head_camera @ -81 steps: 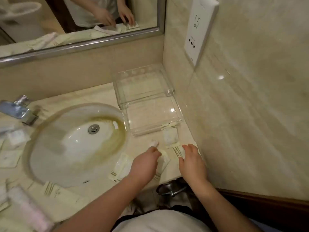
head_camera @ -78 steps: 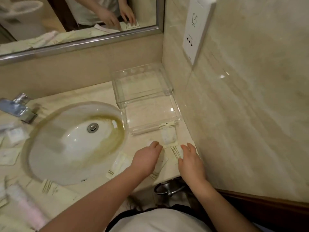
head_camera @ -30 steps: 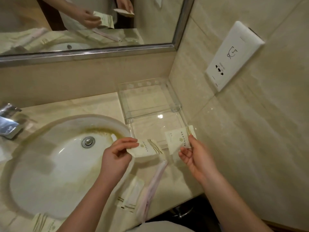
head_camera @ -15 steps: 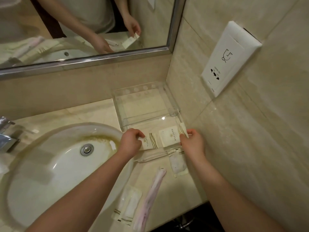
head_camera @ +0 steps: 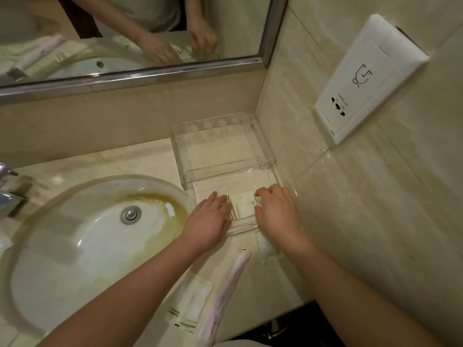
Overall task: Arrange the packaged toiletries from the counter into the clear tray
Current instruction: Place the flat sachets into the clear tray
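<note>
Fingers point(head_camera: 260, 194): yours, both hands flat, pressing two packets point(head_camera: 246, 206) onto the tray point(head_camera: 269, 156) floor, gripping nothing. Bench, near: pink tube point(head_camera: 225, 296), sachets point(head_camera: 193, 306), small pouch point(head_camera: 264, 245), all outside. Risk: packets overlap, slide as you lift off; sleeve may nudge the tube off the edge.

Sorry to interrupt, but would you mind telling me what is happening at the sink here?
A person is sorting packaged toiletries into a clear tray in the corner of the counter. Both hands are inside the tray's front section: the left hand and right hand press flat on white packets lying there. A pink wrapped item, a flat packet and a small sachet wait on the counter in front of the tray.
</note>
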Motion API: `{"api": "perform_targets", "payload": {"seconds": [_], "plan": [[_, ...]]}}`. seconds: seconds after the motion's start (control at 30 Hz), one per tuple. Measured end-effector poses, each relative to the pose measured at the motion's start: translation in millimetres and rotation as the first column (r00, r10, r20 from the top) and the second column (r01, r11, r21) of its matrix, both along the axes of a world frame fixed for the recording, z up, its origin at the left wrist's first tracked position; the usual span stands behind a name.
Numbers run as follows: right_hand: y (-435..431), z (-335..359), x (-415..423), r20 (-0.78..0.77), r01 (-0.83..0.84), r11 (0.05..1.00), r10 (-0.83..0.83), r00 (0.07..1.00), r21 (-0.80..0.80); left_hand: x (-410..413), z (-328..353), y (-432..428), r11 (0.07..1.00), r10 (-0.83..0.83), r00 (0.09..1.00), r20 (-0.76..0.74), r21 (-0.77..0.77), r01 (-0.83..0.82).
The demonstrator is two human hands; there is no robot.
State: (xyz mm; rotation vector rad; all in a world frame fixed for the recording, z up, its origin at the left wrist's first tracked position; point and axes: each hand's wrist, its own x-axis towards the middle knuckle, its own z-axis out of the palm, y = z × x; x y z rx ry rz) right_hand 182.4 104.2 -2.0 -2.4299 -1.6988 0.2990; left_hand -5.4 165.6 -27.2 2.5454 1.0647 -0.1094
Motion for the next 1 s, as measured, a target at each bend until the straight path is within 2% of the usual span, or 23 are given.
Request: {"api": "perform_targets", "payload": {"seconds": [0.1, 0.17, 0.4, 0.5, 0.6, 0.7, 0.8, 0.9, 1.0], "plan": [[12.6, -7.3, -3.8, -0.095, -0.095, 0.994, 0.089, 0.991, -0.059, 0.3, 0.7, -9.4, 0.999, -0.033, 0.997, -0.066, -0.028, 0.032], [18.0, -14.2, -5.3, -0.100, -0.116, 0.986, 0.104, 0.990, -0.116, -0.5, 1.3, -12.8, 0.999, -0.034, 0.996, -0.080, -0.025, 0.032], [20.4, -22.6, -4.3, -0.121, -0.080, 0.990, 0.065, 0.990, -0.118, -3.9, -1.2, -16.3, 0.997, -0.040, 0.996, -0.075, -0.069, 0.034], [15.7, -16.5, -5.2, -0.207, -0.064, 0.994, 0.045, 0.977, -0.086, -7.3, 3.0, -21.2, 0.990, 0.059, 0.993, 0.105, -0.136, -0.044], [-5.1, -1.4, -9.9, -0.268, 0.054, 0.997, -0.035, 0.963, 0.064, -19.3, 12.1, -27.1, 0.990, 0.131, 0.927, 0.351, -0.096, -0.103], [-46.2, 6.4, -19.4, -0.284, 0.217, 0.966, -0.170, 0.943, 0.142, -49.0, 18.6, -41.7, 0.981, 0.182, 0.886, 0.427, -0.134, -0.136], [-81.7, -2.1, -28.4, -0.260, 0.337, 0.941, -0.316, 0.912, 0.039, -80.1, 12.7, -60.1, 0.976, 0.145, 0.925, 0.351, -0.205, -0.075], [-94.9, -15.8, -32.9, -0.239, 0.388, 0.921, -0.385, 0.891, -0.036, -100.2, 4.8, -72.6, 0.971, -0.032, 0.996, 0.087, -0.235, 0.052], [-96.5, -22.5, -36.8, -0.251, 0.384, 0.919, -0.393, 0.885, -0.088, -110.0, 1.4, -81.1, 0.972, -0.143, 0.985, -0.099, -0.203, 0.121]]}}
